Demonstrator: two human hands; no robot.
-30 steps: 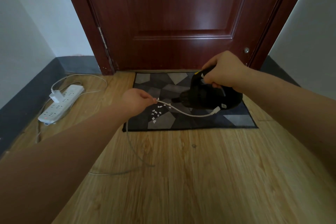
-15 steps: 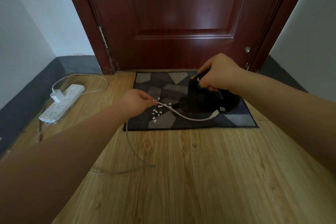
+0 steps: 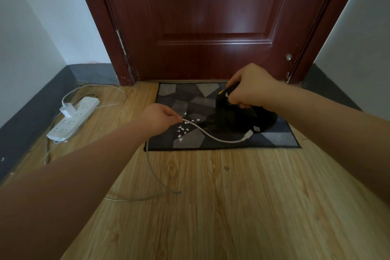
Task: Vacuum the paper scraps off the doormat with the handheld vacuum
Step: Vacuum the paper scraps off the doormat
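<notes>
Wood-plank flooring [image 3: 232,207] runs up to a dark red-brown door [image 3: 211,17], closed, with white walls and a grey skirting band on either side.

Doormat [image 3: 185,95]: grey and black geometric pattern, rectangular, lying flat on the floor directly in front of the door. All places below are given relative to it.

Paper scraps [image 3: 183,130]: small white pieces, loosely clustered on the mat's left-centre area, a few scattered toward its middle.

Handheld vacuum [image 3: 238,116]: black body with a yellow detail near the handle, over the mat's right half; whether it rests on the mat or is lifted off it cannot be told. A small white label shows on its near side.

Right hand [image 3: 251,88]: fingers curled round the vacuum's handle from above, gripping it.

Charging cable [image 3: 211,136]: white, curving across the mat's front-centre; its plug end lies just beside the vacuum's near side, apparently not inserted. The rest drops off the mat's front-left corner and loops over the floor.

Left hand [image 3: 161,117]: above the mat's left edge, thumb and fingers pinching the cable.

Power strip [image 3: 72,120]: white, on the floor well left of the mat, with a white adapter [image 3: 67,110] plugged in and a small red light at its near end.
</notes>
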